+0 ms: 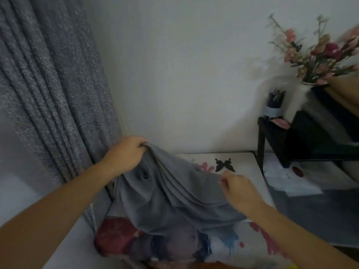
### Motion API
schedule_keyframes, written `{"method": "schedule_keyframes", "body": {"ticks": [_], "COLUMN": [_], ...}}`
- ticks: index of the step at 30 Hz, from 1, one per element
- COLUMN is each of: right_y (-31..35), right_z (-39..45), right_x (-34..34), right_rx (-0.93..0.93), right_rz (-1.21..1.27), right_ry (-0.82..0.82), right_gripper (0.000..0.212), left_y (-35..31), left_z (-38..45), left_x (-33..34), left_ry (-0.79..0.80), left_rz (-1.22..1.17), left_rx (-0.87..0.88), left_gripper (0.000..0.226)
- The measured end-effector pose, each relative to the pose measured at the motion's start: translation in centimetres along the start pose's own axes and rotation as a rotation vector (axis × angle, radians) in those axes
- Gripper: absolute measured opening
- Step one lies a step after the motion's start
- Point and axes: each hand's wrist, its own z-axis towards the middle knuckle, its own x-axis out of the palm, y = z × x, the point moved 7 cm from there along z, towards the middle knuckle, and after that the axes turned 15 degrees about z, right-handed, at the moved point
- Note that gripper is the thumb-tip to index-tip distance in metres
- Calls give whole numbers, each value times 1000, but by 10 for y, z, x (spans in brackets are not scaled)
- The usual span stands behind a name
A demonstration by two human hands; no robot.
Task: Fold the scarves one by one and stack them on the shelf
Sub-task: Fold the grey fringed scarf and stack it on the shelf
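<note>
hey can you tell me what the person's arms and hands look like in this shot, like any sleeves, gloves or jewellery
Both forearms are bare right up to the frame edge, so no sleeves show. The left hand and the right hand wear no gloves. No rings, bracelets or watch are visible on the fingers or wrists, though the picture is somewhat blurred, so fine details could be missed. No markings show either.

Grey scarf (171,193) unfolded, one end lifted, draping in folds over patterned surface.
</note>
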Motion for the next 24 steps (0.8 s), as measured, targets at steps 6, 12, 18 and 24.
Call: {"method": "schedule_keyframes", "body": {"ticks": [6,12,18,24], "right_y": [146,169,166,163], "right_z": [25,41,33,26], "right_x": [1,-25,-30,-33], "right_rx": [-362,-532,-569,-508], "right_rz": [433,449,432,529], "right_ry": [-143,-221,-137,-160], "right_gripper": [25,21,20,21], "left_y": [-65,-77,-79,-84], "left_z": [-26,-37,-40,-36], "left_x": [-20,-28,-33,-34], "left_ry": [-26,-39,-14,-30], "left_rz": [303,383,386,365], "left_rx": [199,243,224,222], "left_gripper": [13,26,29,34]}}
